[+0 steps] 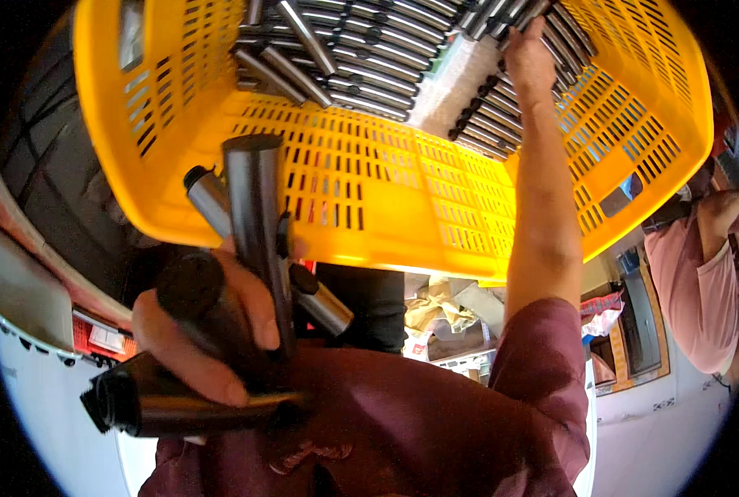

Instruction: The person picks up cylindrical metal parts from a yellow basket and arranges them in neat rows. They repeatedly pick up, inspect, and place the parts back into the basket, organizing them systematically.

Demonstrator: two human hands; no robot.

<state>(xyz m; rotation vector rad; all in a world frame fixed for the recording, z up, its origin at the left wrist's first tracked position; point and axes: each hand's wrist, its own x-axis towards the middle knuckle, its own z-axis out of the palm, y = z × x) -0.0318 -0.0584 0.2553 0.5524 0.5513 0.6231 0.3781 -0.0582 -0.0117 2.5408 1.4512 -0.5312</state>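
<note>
Close to my chest, my left hand (195,348) is wrapped round several metal tubes (253,207) with dark ends. They point in different directions, some silver and some looking dark in the shade. My right hand (530,62) reaches deep into a yellow plastic crate (386,236). Its fingers are closed about a tube (525,15) among the rows at the crate's far right, and the fingertips are partly hidden. More silver tubes with black fittings (386,62) lie in rows inside the crate. A few loose ones (307,37) rest askew on top at the left.
The crate's slotted walls stand up around the tubes. Pale sheet material (452,79) shows between the rows. A person in a pink top (692,282) is at the far right. Crumpled yellowish material (440,306) lies below the crate, and a grey bin-like container (30,282) stands at left.
</note>
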